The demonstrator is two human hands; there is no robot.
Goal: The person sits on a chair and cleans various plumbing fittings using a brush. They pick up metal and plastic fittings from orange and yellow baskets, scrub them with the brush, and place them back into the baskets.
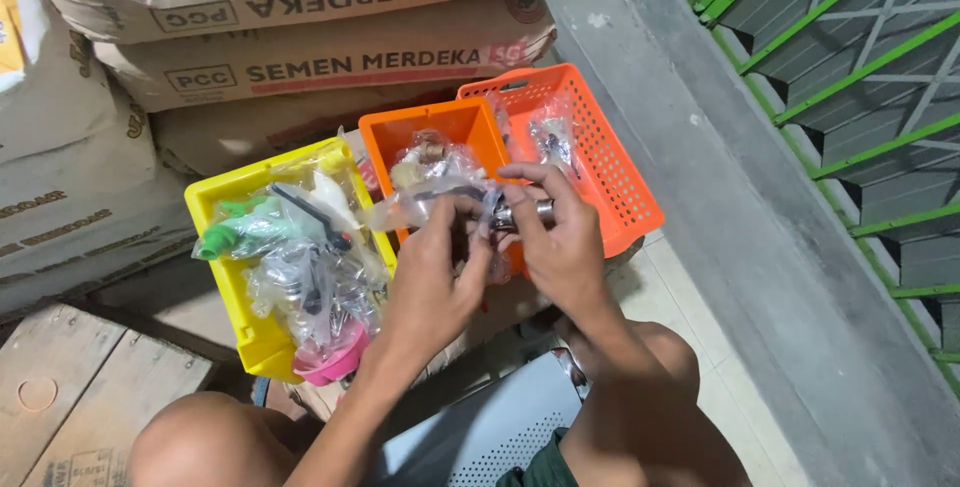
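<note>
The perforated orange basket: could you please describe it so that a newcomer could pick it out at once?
Start at the stacked brown paper sacks along the top. Below them three plastic bins sit in a row; the perforated orange plastic basket is the rightmost, beside the grey concrete ledge. Unlike the solid yellow plastic bin and the solid orange plastic bin, its walls are a grid of holes.

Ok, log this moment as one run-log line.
left hand: holds clear plastic bag | right hand: grips metal fitting | under hands: orange bin
</note>
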